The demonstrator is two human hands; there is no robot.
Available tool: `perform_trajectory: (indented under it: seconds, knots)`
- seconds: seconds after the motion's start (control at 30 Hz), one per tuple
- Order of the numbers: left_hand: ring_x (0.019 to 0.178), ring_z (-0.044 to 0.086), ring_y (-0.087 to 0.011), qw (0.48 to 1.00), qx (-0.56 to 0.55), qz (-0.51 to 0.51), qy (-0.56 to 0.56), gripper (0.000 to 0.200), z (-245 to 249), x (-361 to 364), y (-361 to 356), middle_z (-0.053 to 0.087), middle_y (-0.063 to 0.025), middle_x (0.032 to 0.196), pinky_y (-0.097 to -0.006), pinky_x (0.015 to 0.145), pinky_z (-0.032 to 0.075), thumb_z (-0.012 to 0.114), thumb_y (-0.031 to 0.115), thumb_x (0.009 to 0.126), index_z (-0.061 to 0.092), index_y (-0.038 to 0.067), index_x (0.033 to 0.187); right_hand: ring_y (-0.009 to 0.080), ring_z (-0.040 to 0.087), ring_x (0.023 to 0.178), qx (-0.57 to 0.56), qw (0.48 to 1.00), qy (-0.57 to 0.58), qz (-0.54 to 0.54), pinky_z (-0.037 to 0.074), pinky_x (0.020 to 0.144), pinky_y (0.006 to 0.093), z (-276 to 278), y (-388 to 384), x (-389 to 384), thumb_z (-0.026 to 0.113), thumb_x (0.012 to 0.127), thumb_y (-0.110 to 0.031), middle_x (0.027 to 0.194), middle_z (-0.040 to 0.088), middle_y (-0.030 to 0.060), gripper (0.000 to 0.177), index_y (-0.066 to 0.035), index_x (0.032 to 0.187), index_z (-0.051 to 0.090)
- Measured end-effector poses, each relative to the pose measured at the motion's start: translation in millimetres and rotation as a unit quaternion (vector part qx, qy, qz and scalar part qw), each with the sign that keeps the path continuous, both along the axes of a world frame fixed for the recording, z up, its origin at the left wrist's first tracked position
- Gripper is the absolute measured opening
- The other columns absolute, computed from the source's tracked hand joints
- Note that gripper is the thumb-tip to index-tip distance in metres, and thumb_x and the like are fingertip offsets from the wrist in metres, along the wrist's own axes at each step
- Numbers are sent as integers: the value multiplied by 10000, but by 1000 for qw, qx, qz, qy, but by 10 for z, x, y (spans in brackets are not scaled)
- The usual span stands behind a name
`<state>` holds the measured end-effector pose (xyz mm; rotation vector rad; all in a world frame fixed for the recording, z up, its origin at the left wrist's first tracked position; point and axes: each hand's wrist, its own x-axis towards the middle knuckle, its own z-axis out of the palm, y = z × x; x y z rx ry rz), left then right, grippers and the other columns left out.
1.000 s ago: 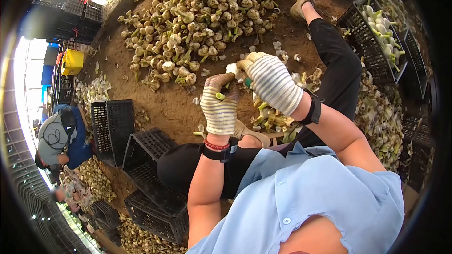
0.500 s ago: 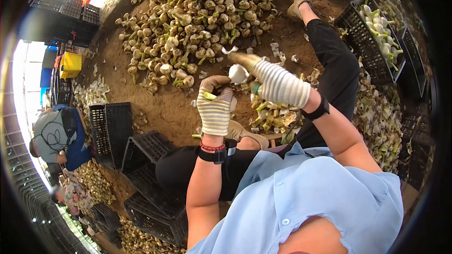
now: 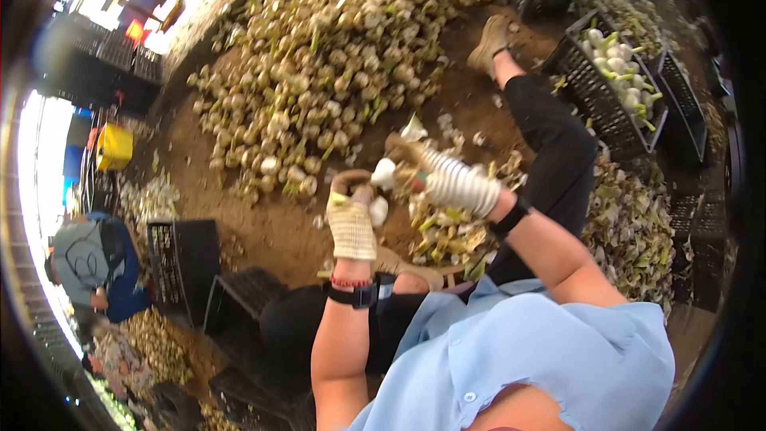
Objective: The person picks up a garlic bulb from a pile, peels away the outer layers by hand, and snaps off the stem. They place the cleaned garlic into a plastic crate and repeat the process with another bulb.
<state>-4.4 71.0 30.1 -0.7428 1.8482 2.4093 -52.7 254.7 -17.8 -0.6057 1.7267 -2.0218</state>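
My left hand [image 3: 351, 219], in a striped glove with brown fingertips, curls its fingers beside a peeled white garlic bulb [image 3: 384, 175]; a green stem piece shows at the glove. To the right, my right hand [image 3: 459, 182], gloved alike, has its fingers bent close to the same bulb. Something small and green shows at its fingers, too blurred to name. A second white bulb [image 3: 378, 211] lies just right of my left hand. Beyond both hands spreads a large heap of unpeeled garlic [image 3: 319, 72]. Loose peelings [image 3: 451, 231] lie below my right hand.
A black crate [image 3: 606, 96] at the upper right holds peeled garlic with green stems. Other black crates [image 3: 185, 259] stand at the left. A person in grey and blue [image 3: 88, 263] sits at the far left, near a yellow container [image 3: 114, 148]. My leg [image 3: 558, 144] stretches up the right side.
The view has shifted, so the heap and hands appear lower. A pale peel near my right fingertips has changed shape and position. Both hands stay close to the white bulb.
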Motion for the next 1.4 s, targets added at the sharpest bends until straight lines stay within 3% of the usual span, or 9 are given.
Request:
perform_trajectory:
  seconds: [0.23, 0.33, 0.4, 0.5, 0.63, 0.8, 1.0, 1.13, 1.4]
  knots:
    - [1073, 591, -189, 982, 26, -179, 58, 529, -191, -172, 559, 580, -102, 1207, -304, 908, 519, 721, 38, 841, 486, 24, 1315, 171, 664, 865, -348, 741, -570, -67, 581, 771, 416, -239, 127, 105, 592, 965, -350, 1008, 685, 20, 268, -123, 1102, 632]
    - [1196, 536, -217, 970, 58, -220, 86, 661, -79, -265, 597, 499, -137, 1343, -332, 1021, 464, 748, 79, 855, 393, 6, 1407, 209, 665, 805, -314, 719, -595, -174, 580, 739, 455, -326, 550, -361, 562, 971, -355, 911, 673, 58, 268, -105, 1042, 631]
    - [1208, 529, -224, 971, 43, -226, 66, 622, -52, -326, 557, 497, -142, 1350, -341, 1030, 457, 734, 91, 870, 414, 0, 1396, 238, 659, 816, -536, 662, -520, -63, 573, 746, 449, -760, 1234, -1139, 547, 968, -384, 948, 666, 82, 330, -82, 1081, 618]
    - [1169, 552, -209, 973, 0, -222, 59, 545, -78, -378, 482, 509, -131, 1337, -329, 1008, 470, 725, 116, 885, 476, 11, 1359, 208, 627, 596, -328, 830, -295, -341, 583, 489, 322, 708, 1788, -2040, 520, 996, -387, 796, 628, 112, 392, -27, 1150, 520]
    - [1124, 570, -179, 981, 28, -190, 2, 497, -45, -428, 437, 537, -103, 1310, -309, 985, 475, 731, 123, 886, 521, 26, 1326, 323, 675, 886, -319, 780, -237, -483, 620, 738, 438, 991, 2279, -2926, 471, 1020, -361, 1076, 637, 211, 467, -16, 1328, 406]
    - [1107, 564, -168, 985, -18, -167, 25, 432, -174, -343, 230, 590, -89, 1239, -285, 958, 458, 697, 157, 913, 544, 20, 1293, 253, 684, 813, -266, 860, -276, -337, 586, 666, 359, -184, 1870, -2542, 522, 1000, -267, 860, 676, 76, 170, -112, 1039, 581]
    - [1064, 571, -141, 998, -7, -60, -30, 319, -291, -231, -117, 615, -60, 1178, -284, 949, 474, 673, 54, 911, 596, 23, 1219, 192, 621, 688, 36, 882, -371, -287, 514, 593, 328, -1422, 403, -1494, 631, 930, -201, 849, 653, 71, 247, -56, 1126, 593]
    - [1008, 596, -111, 997, 52, 17, -49, 281, -313, -239, -290, 630, -40, 1126, -246, 892, 498, 685, 64, 912, 610, 29, 1180, 284, 649, 871, 299, 936, -19, -186, 537, 737, 381, -2043, -339, -1507, 688, 845, -121, 950, 659, 144, 465, -30, 1282, 560]
    - [944, 590, -87, 996, 34, 27, -80, 219, -376, -289, -467, 648, -28, 1057, -225, 830, 487, 677, 77, 923, 627, 28, 1131, 351, 611, 1068, 644, 695, 316, 36, 536, 858, 431, -1812, -1081, -1996, 590, 872, -25, 1138, 625, 181, 340, -71, 1207, 616]
